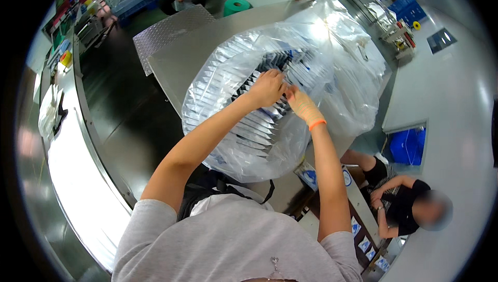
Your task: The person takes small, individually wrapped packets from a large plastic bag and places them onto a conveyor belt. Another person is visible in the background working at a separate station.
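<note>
A large clear plastic bag [306, 147] lies opened out on a metal table. Inside it, flat silvery packets [254, 134] stand on edge in close-packed rows. Both my hands are over the bag's mouth, among the packets, with their fingertips almost meeting. My left hand [267, 87] has its fingers curled down toward the dark middle of the rows. Close beside it on the right, my right hand [303, 104], with an orange band at the wrist, is closed with thumb and fingers together. Whatever is between the fingers is hidden or too small to name.
More crumpled plastic bagging [353, 69] covers the table's right side. A green roll [236, 6] sits at the far edge of the metal table [181, 48]. A white conveyor belt [78, 188] runs along the left. At right, a seated person [402, 204] is near small blue-and-white packets [364, 243].
</note>
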The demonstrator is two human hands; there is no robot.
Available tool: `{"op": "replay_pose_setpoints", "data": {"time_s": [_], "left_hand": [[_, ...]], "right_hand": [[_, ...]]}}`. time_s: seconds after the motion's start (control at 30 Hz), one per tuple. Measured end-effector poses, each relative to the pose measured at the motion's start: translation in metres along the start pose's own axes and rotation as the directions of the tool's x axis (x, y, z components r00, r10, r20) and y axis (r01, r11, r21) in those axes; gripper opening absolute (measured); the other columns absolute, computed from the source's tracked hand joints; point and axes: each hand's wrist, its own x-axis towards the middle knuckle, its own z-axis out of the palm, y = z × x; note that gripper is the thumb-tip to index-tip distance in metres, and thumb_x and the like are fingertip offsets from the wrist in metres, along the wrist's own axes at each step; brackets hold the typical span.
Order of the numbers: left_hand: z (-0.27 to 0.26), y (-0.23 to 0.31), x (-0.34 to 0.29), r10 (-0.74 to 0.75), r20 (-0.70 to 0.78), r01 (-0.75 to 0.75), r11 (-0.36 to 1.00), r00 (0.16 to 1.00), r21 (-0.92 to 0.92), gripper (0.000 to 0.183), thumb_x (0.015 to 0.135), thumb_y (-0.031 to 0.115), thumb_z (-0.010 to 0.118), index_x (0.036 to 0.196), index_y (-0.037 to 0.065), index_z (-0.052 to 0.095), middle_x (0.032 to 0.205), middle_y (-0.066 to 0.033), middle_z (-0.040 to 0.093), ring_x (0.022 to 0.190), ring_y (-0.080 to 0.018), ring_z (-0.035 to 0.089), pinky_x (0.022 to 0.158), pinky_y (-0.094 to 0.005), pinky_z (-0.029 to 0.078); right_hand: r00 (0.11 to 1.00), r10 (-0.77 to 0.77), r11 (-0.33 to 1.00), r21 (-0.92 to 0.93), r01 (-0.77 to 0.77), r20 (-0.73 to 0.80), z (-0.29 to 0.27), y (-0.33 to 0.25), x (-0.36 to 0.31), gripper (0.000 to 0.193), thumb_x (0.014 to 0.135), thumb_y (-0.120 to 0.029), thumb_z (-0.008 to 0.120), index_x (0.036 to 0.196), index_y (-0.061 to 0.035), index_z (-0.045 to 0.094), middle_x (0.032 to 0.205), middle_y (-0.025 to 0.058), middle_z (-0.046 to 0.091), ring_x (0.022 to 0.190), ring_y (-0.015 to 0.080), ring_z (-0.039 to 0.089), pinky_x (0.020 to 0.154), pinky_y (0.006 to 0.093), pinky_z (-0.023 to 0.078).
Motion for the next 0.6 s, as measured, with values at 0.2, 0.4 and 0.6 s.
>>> {"op": "replay_pose_setpoints", "data": {"time_s": [0.2, 0.4, 0.6], "left_hand": [[0.032, -0.010, -0.017, -0.008, 0.098, -0.026, 0.939, 0.995, 0.342, 0.037, 0.099, 0.033, 0.044, 0.120, 0.005, 0.054, 0.128, -0.0137, 0.056, 0.128, -0.0284, 0.047, 0.106, -0.0446, 0.039], [0.036, -0.013, -0.018, 0.047, 0.054, -0.064, 0.921, 0.997, 0.385, 0.039, 0.100, 0.034, 0.043, 0.127, 0.007, 0.053, 0.126, -0.0123, 0.057, 0.126, -0.0280, 0.049, 0.115, -0.0517, 0.024], [0.040, -0.016, -0.020, 0.164, -0.009, -0.140, 0.873, 0.986, 0.467, 0.034, 0.100, 0.031, 0.044, 0.122, 0.008, 0.055, 0.122, -0.0111, 0.059, 0.122, -0.0287, 0.052, 0.112, -0.0511, 0.030]], "right_hand": [[0.991, 0.129, 0.839, -0.528, -0.133, -0.044, -0.040, -0.008, -0.109, 0.038, 0.092, -0.036, 0.052, 0.112, -0.0053, 0.064, 0.104, 0.0161, 0.069, 0.094, 0.0343, 0.066, 0.090, 0.0449, 0.045], [0.466, 0.020, 0.980, 0.111, 0.168, -0.885, 0.031, 0.057, -0.199, 0.027, 0.082, -0.022, 0.064, 0.100, -0.0027, 0.065, 0.099, 0.0148, 0.067, 0.093, 0.0348, 0.062, 0.086, 0.0467, 0.046], [0.958, 0.284, 0.957, 0.045, -0.286, 0.040, 0.240, 0.129, -0.300, 0.036, 0.086, -0.038, 0.057, 0.095, -0.0058, 0.069, 0.091, 0.0166, 0.070, 0.086, 0.0360, 0.067, 0.075, 0.0472, 0.053]]}}
